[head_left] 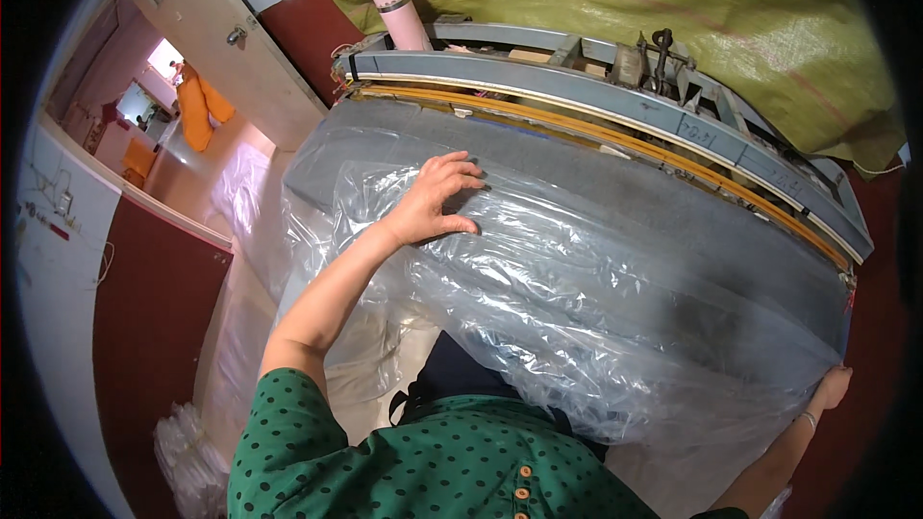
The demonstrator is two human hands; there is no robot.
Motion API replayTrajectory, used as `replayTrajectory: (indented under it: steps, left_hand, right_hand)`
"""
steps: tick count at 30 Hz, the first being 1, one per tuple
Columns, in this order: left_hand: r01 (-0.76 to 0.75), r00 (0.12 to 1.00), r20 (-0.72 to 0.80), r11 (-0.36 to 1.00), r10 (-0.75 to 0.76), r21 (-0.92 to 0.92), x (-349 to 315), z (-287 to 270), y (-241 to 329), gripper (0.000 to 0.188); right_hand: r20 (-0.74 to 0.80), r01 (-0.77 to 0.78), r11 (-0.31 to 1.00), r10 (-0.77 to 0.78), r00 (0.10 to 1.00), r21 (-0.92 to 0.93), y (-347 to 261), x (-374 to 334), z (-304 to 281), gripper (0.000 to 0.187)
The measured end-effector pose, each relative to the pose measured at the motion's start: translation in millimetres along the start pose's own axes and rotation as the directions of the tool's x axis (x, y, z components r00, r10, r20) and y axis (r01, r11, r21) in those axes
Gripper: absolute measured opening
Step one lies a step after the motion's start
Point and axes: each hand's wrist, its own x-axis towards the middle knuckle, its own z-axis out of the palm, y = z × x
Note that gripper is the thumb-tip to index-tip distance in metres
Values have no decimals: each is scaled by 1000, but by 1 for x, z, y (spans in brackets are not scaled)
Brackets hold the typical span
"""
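Clear plastic film lies crumpled across a long grey bench top and hangs over its near side toward my body. My left hand is over the left part of the film, fingers spread, nothing gripped between them. Whether its fingertips press on the film is hard to tell. At the far right end of the bench my right hand is closed at the film's edge, with the film drawn taut toward it. Its fingertips are partly hidden.
Along the bench's back runs a grey metal frame with a yellow strip. A pink bottle stands at its left end. Behind hangs a green-yellow sheet. An open door is at left; bundled plastic lies lower left.
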Motion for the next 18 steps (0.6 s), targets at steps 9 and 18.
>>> replayTrajectory:
  steps: [9, 18]
  left_hand:
    - [111, 982, -154, 994, -109, 8, 15, 14, -1, 9]
    - [319, 926, -241, 943, -290, 93, 37, 47, -9, 10]
  right_hand:
    - [-10, -18, 999, 18, 1000, 31, 3, 2, 1, 37]
    - [-3, 18, 637, -25, 1000, 770, 74, 46, 32, 34]
